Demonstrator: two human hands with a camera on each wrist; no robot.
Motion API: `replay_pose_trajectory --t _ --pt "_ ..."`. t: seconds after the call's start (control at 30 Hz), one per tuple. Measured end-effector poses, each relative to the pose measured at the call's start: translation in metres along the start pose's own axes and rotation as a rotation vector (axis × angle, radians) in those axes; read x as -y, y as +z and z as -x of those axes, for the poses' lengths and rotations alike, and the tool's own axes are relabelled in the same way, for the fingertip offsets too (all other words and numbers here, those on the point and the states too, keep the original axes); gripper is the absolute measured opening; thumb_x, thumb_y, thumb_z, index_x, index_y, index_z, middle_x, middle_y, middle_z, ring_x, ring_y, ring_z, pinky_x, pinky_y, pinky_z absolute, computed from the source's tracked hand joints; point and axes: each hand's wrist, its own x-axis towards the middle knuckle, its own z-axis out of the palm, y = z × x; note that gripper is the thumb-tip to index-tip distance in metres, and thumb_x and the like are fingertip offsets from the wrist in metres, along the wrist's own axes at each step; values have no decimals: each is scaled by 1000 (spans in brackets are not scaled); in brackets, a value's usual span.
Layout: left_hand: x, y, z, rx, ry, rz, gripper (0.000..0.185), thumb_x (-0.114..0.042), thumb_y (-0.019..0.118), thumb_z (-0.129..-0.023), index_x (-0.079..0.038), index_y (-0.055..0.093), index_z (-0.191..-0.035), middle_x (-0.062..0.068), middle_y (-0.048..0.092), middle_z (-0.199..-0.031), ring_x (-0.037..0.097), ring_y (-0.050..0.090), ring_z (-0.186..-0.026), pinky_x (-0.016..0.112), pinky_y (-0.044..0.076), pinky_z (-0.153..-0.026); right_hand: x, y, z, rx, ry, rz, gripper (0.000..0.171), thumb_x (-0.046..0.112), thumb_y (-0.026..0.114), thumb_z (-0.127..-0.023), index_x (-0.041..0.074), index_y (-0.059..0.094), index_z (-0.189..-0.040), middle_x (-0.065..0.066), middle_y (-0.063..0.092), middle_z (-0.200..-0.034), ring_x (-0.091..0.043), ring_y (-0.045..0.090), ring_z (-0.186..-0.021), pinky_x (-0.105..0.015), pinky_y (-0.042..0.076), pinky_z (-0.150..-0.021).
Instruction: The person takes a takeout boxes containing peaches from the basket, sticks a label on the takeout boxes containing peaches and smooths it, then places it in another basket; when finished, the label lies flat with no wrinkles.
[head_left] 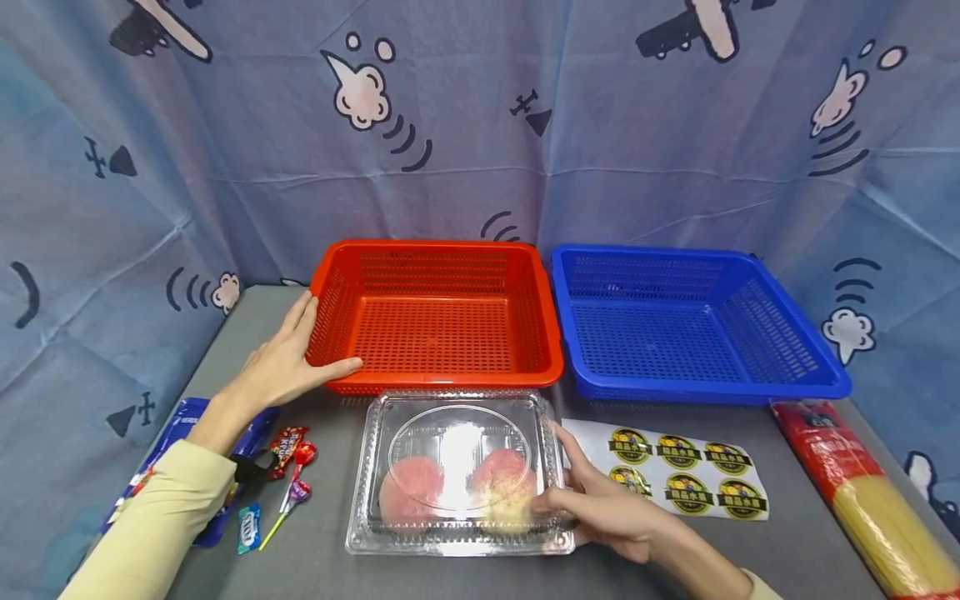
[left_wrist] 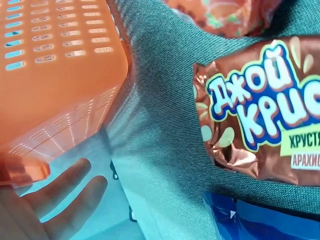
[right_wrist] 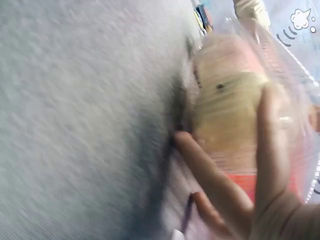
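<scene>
- Steadying the red basket (head_left: 435, 321), left hand (head_left: 288, 362) lies flat-fingered on its left wall, nothing gripped.
- Clear clamshell box (head_left: 457, 475) with two peaches sits on tabletop (head_left: 787, 550), front of basket.
- Right hand (head_left: 611, 504) pinches the box's right edge.

A grey table (head_left: 315, 567) carries everything, and I place each thing from the red basket (head_left: 438, 321). Just to the right of it stands a blue basket (head_left: 693, 325). Directly in front of it lies a clear plastic box (head_left: 457, 475) with two peaches inside. A sheet of round stickers (head_left: 678, 471) lies front-right, and further right a long packet, probably spaghetti (head_left: 862, 492). Front-left are a lollipop (head_left: 292, 487), small candy wrappers (head_left: 285, 446) and a blue packet (head_left: 176, 429).
</scene>
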Motion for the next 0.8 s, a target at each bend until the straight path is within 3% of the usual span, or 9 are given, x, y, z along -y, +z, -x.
replay_pose_trajectory --t 0.1,0.17,0.27,0.37,0.47,0.57,0.8 --pt "0 1 0 -6 5 14 124 -80 58 -85 -13 -10 -164 5 -11 -174 54 34 -146 76 40 -102 4 -1 2 -29 18 72 108 17 65 -94 42 -16 -160 -38 21 -152 -14 58 -83 -34 58 -71" --pt "0 1 1 -24 13 28 124 -78 60 -84 -15 -11 -164 7 -9 -174 54 37 -144 75 42 -100 5 -1 2 -39 33 80 109 18 68 -93 41 -15 -160 -39 21 -151 -13 58 -79 -33 58 -71" --pt "-1 2 1 -59 25 44 123 -75 63 -84 -17 -9 -165 9 -4 -174 53 42 -140 74 45 -96 4 -2 1 -18 42 6 108 15 67 -93 41 -13 -160 -29 36 -138 -14 65 -83 -38 62 -77" --pt "-2 3 3 -87 29 49 121 -74 64 -84 -15 -2 -166 13 2 -173 52 46 -135 72 49 -91 4 0 -1 -7 43 -69 108 12 66 -92 40 -14 -159 -28 41 -132 -23 72 -93 -44 62 -86" --pt "-3 3 4 -117 31 51 119 -73 65 -84 -9 6 -165 17 12 -169 49 43 -138 72 49 -90 4 1 -2 -9 31 -89 107 11 66 -92 40 -13 -158 -25 43 -126 -27 73 -95 -48 61 -88" --pt "-5 5 6 -167 48 45 117 -71 67 -84 -2 14 -162 21 20 -164 47 37 -141 74 44 -97 4 3 -2 -13 24 -86 106 13 66 -93 40 -13 -158 -25 46 -125 -28 74 -95 -48 61 -89" --pt "-18 9 24 -350 187 25 100 -59 76 -82 -3 36 -154 19 34 -157 43 36 -135 67 40 -98 4 -2 4 -83 13 85 100 27 71 -96 38 -5 -160 -32 26 -149 -23 67 -89 -37 58 -78"
